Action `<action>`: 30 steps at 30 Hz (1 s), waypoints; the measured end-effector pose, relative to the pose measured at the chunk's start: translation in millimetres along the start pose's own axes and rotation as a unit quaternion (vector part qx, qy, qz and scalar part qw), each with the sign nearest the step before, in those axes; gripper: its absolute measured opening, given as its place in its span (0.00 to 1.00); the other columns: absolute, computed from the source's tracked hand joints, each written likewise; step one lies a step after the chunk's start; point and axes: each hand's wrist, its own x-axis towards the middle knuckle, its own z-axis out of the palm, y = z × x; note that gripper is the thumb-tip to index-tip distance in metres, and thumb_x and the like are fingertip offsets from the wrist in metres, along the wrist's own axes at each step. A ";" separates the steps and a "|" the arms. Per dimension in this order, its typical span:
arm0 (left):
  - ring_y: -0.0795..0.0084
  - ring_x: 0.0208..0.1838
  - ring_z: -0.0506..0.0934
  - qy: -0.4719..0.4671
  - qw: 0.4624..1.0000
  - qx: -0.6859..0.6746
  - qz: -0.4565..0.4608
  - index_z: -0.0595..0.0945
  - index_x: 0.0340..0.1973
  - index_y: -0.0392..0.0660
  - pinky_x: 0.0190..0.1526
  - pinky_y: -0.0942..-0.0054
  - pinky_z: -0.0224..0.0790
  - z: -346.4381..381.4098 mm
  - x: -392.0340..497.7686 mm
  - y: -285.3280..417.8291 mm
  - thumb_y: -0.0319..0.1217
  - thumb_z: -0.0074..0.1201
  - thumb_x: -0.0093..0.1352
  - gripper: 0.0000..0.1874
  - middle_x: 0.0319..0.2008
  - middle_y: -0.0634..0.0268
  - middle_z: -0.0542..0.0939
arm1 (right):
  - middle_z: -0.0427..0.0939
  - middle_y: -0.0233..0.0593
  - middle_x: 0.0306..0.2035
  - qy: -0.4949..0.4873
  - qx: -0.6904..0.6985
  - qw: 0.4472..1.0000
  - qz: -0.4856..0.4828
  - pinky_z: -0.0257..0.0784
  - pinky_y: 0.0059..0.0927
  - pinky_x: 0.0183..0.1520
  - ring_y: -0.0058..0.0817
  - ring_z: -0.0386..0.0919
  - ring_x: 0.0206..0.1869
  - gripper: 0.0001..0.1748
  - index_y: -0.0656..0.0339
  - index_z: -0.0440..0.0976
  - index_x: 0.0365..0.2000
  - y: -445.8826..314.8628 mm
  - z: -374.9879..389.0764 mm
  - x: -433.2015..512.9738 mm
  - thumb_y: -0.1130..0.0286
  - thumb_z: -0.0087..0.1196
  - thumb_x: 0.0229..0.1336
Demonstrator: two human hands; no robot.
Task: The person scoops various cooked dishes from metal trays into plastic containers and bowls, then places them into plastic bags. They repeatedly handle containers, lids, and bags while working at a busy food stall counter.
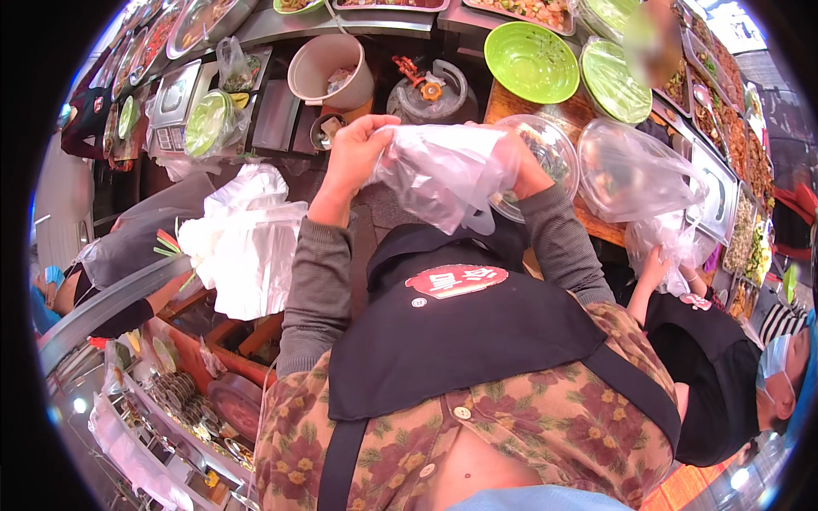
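A thin clear plastic bag point(441, 172) is stretched between my two hands in front of my dark apron. My left hand point(361, 153) pinches its left edge between thumb and fingers. At the bag's other side, my right hand point(521, 160) grips it, its fingers partly covered by the film. Just behind my right hand stands a round clear plastic container point(556, 150) with food inside, on a wooden board. A similar container in a plastic bag point(626, 169) lies to its right. To the left hangs a bunch of white plastic bags point(249, 255).
Ahead are a beige bucket point(332, 70) and a gas cylinder point(428, 96) with an orange valve knob. Green bowls point(532, 62) and a metal scale point(712, 191) stand at the right. Food trays line the counter. A co-worker point(703, 383) works close on the right, another person at the left.
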 end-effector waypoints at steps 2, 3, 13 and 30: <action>0.88 0.22 0.68 0.009 1.000 -0.029 -0.006 0.82 0.43 0.37 0.24 0.86 0.60 -3.0 24.7 -0.8 0.30 0.57 0.71 0.10 0.28 0.72 0.79 | 0.81 0.35 0.36 0.048 -0.106 0.992 -0.057 0.75 0.25 0.43 0.23 0.79 0.38 0.14 0.69 0.77 0.42 -15.7 -11.3 -0.4 0.67 0.51 0.66; 0.88 0.23 0.69 0.017 1.000 -0.019 0.000 0.82 0.43 0.37 0.24 0.86 0.60 -5.3 34.9 -0.5 0.30 0.57 0.71 0.10 0.29 0.73 0.79 | 0.81 0.35 0.36 0.112 -0.224 0.964 -0.089 0.75 0.24 0.42 0.23 0.78 0.37 0.14 0.69 0.77 0.42 -29.1 -12.2 -3.0 0.67 0.51 0.67; 0.87 0.37 0.75 -0.176 0.976 0.028 0.124 0.79 0.53 0.38 0.38 0.86 0.67 -42.7 50.6 71.3 0.22 0.57 0.68 0.17 0.36 0.73 0.79 | 0.76 0.39 0.51 0.112 -0.521 0.737 -0.416 0.73 0.29 0.52 0.25 0.77 0.49 0.20 0.65 0.72 0.51 -63.4 99.5 27.0 0.65 0.58 0.63; 0.81 0.45 0.78 0.002 0.978 0.078 0.195 0.77 0.56 0.38 0.47 0.83 0.70 -161.7 -16.5 53.7 0.15 0.53 0.67 0.21 0.44 0.64 0.81 | 0.79 0.34 0.31 -0.017 -0.039 0.999 -0.012 0.75 0.24 0.32 0.21 0.78 0.30 0.14 0.67 0.77 0.38 -1.4 86.2 75.4 0.64 0.54 0.66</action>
